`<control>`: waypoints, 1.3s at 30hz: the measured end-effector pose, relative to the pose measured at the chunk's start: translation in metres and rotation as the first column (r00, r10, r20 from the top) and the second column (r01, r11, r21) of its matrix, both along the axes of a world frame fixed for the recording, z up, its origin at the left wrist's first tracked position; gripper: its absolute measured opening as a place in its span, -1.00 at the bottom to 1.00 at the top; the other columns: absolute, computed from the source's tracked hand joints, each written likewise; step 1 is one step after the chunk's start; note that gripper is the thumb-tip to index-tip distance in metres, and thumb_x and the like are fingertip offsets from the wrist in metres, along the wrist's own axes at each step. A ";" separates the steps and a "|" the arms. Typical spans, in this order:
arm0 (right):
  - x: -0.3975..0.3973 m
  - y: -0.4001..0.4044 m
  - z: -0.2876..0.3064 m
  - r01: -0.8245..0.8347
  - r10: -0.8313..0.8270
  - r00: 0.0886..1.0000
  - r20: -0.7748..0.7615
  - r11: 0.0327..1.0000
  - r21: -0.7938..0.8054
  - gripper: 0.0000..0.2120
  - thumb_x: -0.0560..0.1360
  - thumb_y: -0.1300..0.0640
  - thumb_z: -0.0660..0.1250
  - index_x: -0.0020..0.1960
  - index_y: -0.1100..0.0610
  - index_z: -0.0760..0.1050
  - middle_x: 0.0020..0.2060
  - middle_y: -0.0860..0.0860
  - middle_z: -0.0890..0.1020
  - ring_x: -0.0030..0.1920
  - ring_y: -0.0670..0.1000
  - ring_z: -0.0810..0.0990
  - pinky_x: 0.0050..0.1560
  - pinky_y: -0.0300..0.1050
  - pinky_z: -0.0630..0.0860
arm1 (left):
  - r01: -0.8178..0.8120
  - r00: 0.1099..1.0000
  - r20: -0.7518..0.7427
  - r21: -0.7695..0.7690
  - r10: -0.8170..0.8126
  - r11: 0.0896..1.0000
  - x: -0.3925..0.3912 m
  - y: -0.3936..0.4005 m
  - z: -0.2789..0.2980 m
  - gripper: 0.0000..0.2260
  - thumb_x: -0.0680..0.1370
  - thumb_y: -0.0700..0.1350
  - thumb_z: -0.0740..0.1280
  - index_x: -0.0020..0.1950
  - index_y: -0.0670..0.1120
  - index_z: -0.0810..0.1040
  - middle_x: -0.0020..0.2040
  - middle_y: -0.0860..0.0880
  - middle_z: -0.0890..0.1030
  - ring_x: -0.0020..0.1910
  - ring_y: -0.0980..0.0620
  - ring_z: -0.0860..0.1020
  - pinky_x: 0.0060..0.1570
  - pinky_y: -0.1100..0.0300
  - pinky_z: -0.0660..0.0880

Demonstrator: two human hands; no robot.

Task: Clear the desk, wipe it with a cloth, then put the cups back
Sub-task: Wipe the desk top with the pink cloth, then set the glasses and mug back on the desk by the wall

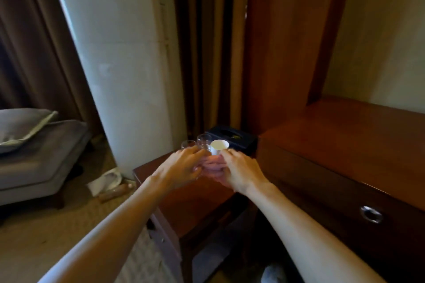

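Cups: two clear glasses (203, 142) and a white paper cup (219, 146), bunched over the low desk (195, 202) before a black tissue box (232, 139). We clasp them together, left hand (181, 166) and right hand (239, 170) closed around the cluster. Clearing or returning, we cannot tell; no cloth shows.

white cup (219, 146) | clear glasses (203, 142) | reddish-brown desk (184, 202) | box (232, 139) seemingly black

Two clear glass cups (197, 145) and a white paper cup (219, 146) stand upright, clustered together on the low wooden desk (197, 202), rims up.
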State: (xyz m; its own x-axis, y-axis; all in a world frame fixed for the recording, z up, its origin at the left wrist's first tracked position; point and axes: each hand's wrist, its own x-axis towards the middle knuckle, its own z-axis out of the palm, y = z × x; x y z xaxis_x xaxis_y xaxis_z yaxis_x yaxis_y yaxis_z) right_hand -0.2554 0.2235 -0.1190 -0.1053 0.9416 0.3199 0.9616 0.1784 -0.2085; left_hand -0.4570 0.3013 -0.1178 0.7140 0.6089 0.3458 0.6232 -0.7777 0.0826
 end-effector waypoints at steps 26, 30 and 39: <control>0.012 0.164 -0.086 -0.060 -0.043 0.978 -0.204 0.880 -0.471 -0.77 0.52 0.07 0.33 0.15 0.00 0.63 0.14 0.03 0.64 0.19 0.11 0.60 0.03 -0.09 0.52 | -0.484 0.874 -0.216 -0.440 0.434 0.756 0.046 0.130 -0.087 -0.60 0.50 0.30 0.34 0.24 0.13 0.55 0.15 0.03 0.59 -0.02 -0.06 0.62 -0.14 0.07 0.58; 0.023 0.180 -0.067 0.140 -0.159 0.985 -0.065 0.963 -0.230 -0.58 0.54 0.16 0.33 0.39 0.03 0.41 0.34 0.09 0.40 0.31 0.19 0.45 0.08 0.01 0.47 | -0.566 0.797 -0.026 -0.381 0.603 0.731 0.077 0.145 -0.100 -0.37 0.52 0.19 0.39 0.47 -0.09 0.32 0.35 -0.16 0.42 0.24 -0.27 0.54 0.09 -0.15 0.59; 0.029 0.238 -0.079 0.214 -0.197 0.977 0.085 0.928 -0.306 -0.11 0.51 -0.02 0.45 0.65 -0.11 -0.03 0.60 0.16 0.05 0.50 0.32 0.25 0.28 0.15 0.47 | -0.601 0.765 0.053 -0.300 0.642 0.741 0.099 0.160 -0.145 -0.16 0.48 0.26 0.45 0.58 -0.07 0.13 0.49 -0.24 0.21 0.30 -0.29 0.49 0.04 -0.07 0.61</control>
